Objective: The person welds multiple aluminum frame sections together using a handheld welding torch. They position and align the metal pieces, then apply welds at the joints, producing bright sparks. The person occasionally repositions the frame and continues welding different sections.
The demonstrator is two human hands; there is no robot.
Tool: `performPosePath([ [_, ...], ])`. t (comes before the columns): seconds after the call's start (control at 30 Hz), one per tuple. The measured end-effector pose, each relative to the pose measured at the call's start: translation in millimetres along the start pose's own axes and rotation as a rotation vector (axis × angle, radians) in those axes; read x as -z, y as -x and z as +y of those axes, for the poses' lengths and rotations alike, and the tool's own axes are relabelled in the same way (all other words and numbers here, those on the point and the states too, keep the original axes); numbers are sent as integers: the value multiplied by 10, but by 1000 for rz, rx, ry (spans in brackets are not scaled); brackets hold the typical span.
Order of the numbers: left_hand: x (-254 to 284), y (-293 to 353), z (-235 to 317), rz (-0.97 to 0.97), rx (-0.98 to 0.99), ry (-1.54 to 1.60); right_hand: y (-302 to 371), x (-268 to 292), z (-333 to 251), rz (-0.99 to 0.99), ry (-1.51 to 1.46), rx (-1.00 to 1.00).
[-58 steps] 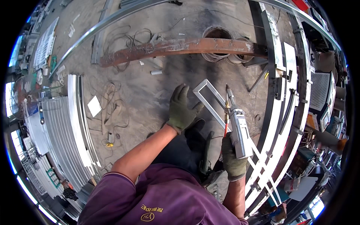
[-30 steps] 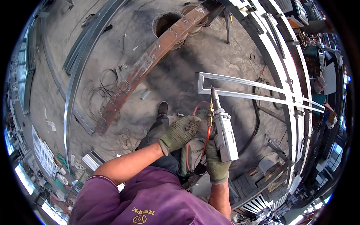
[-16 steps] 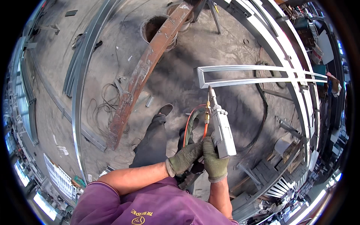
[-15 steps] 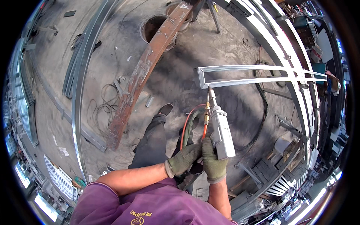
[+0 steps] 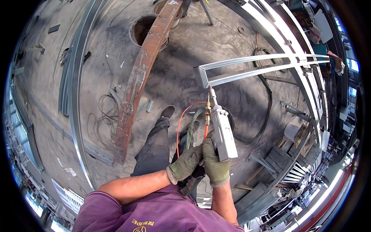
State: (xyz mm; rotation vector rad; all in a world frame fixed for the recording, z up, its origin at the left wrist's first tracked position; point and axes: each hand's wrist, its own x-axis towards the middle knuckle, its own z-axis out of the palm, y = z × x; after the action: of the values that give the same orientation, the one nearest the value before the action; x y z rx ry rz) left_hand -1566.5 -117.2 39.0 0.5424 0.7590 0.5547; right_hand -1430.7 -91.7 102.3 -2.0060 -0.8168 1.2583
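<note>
My right hand (image 5: 216,164), in an olive-green knit glove, is wrapped round the lower part of a pale grey welding gun (image 5: 225,135). The gun's narrow metal nozzle points away from me. Its tip is at the near-left corner of a long, narrow rectangular metal frame (image 5: 247,74); touching or just short of it, I cannot tell. A brass fitting (image 5: 208,114) with an orange hose (image 5: 206,132) runs beside the nozzle. My left hand (image 5: 184,164), gloved alike, is closed against the right one; what its fingers hold is hidden.
A rusty, spattered steel beam (image 5: 136,83) slants across the left, past a round bucket (image 5: 138,29). Large curved metal profiles (image 5: 276,36) stand at the right. Cables (image 5: 102,116) lie coiled on the concrete floor. A black hose (image 5: 266,120) loops right of the gun. Grey blocks (image 5: 277,158) are stacked lower right.
The whole view has shifted, so the floor, beam and metal frame sit farther left. Both hands keep their grip, and the gun's tip stays at the same frame corner.
</note>
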Motion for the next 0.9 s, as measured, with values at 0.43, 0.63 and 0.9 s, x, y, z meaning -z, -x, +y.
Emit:
performPosePath([
  [0.43,25,-2,202,82,-79,-22,-25,-146,53,47,51,131],
  [0.63,85,26,215,62,-48,-46,-4,-175,35,58,80,70],
  [0.9,181,23,115,60,-122,-311,-16,-189,43,72,118,117],
])
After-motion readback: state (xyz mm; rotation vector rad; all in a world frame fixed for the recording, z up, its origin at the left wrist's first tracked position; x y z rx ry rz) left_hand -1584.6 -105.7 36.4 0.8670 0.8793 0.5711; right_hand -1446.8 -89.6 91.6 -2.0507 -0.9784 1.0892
